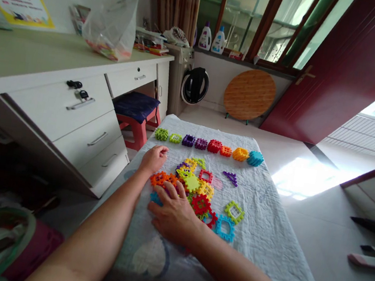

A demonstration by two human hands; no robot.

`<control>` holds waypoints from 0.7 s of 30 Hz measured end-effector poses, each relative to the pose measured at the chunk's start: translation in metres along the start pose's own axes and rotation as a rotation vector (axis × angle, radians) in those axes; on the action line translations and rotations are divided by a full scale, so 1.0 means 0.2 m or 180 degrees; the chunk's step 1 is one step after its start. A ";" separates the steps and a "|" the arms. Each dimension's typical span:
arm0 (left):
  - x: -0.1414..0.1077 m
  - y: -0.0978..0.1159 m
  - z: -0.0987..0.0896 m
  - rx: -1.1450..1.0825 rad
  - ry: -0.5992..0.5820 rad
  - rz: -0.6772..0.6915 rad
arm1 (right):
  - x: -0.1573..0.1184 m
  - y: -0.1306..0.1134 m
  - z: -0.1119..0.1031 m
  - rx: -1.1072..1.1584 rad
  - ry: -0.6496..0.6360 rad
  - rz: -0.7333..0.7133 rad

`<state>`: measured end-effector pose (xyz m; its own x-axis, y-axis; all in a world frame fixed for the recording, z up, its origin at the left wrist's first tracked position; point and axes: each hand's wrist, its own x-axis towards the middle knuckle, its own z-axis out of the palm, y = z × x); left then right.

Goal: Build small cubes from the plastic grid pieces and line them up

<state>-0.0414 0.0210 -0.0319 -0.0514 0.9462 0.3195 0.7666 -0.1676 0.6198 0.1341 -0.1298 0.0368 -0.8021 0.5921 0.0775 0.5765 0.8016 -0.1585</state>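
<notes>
On pale cloth (263, 244), bright notched pieces (192, 183), heaped, right hand (175, 213) atop

Right hand (172, 213) on interlocking plastic tile pile (192, 183); left hand (154, 158) beside it; sorted stacks (214, 146) lined up beyond.

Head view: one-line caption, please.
Right hand spread at the edge of a jumbled pile of colourful pieces, left hand beside it, row of stacks beyond.

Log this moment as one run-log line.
right hand: spread on mixed pile of coloured notched plastic tiles | left hand: curled beside pile, contents unclear | beyond: row of single-colour tile stacks
</notes>
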 end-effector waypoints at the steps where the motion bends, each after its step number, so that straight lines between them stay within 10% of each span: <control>1: 0.00 0.00 0.00 -0.0011 -0.0008 -0.0011 | 0.01 0.01 0.01 -0.0042 0.0004 0.0052; 10: 0.00 0.01 0.00 0.0001 -0.0043 -0.0027 | -0.15 0.22 -0.08 0.0005 0.0058 0.0850; 21: 0.00 0.00 0.00 0.0070 -0.0065 0.0024 | -0.45 0.04 -0.06 0.0460 -0.0136 0.0322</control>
<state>-0.0419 0.0208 -0.0318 -0.0326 0.9504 0.3094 0.7809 -0.1689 0.6014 0.2132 -0.1750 0.0395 -0.7489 0.6626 0.0128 0.6285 0.7162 -0.3035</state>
